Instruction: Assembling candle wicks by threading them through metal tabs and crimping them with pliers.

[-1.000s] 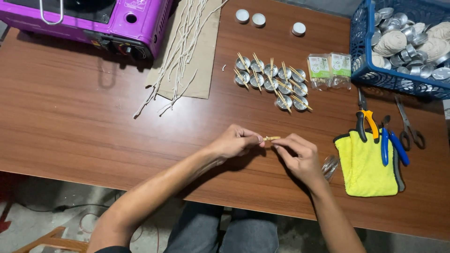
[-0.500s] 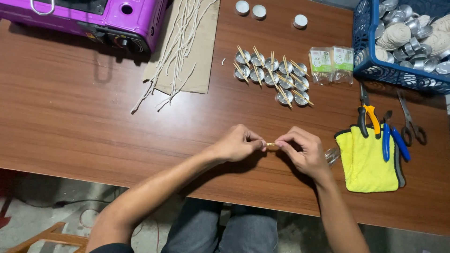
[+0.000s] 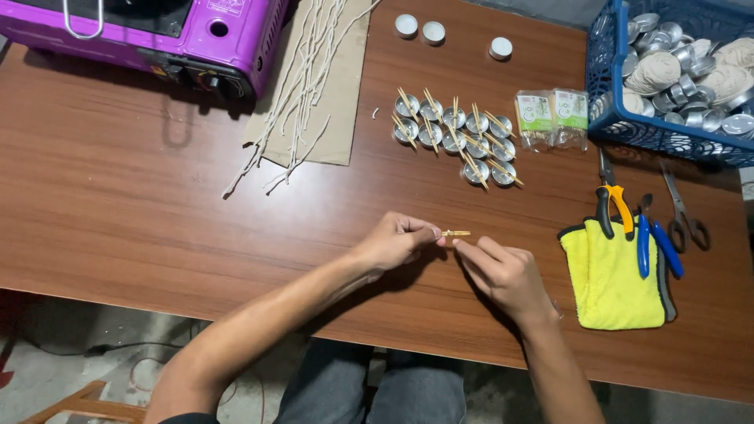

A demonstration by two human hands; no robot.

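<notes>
- We see the left hand [image 3: 397,242] and right hand [image 3: 503,275] meeting above the brown wood-grain table [image 3: 118,204], near its front edge, with a short tan wooden stick with a small metal tab [image 3: 455,233] between them.
- Left-hand fingers are pinched shut on the stick's left end; the stick juts out toward 3 o'clock from that pinch.
- Right-hand fingertips [image 3: 459,245] sit just under the stick's free end, at about 5 o'clock from it; they look nearly closed, though we cannot tell if they truly touch it.
- Risk, in our judgement: the piece is thin and held by one end only (a light pinch), so a twist or loosened grip could drop it onto the table or off the near edge to the floor.
- Also in our judgement, bending pressure from the right fingertips could snap the stick or slide the tab off.
- At 12 o'clock from the hands lies a cluster of small silver metal cups with sticks laid across them [image 3: 455,137]; a stray elbow sweep could scatter those.
- At 3 o'clock: a folded yellow cloth [image 3: 613,283] with orange-handled pliers [image 3: 613,206] and blue-handled pliers [image 3: 656,247] resting on it.
</notes>
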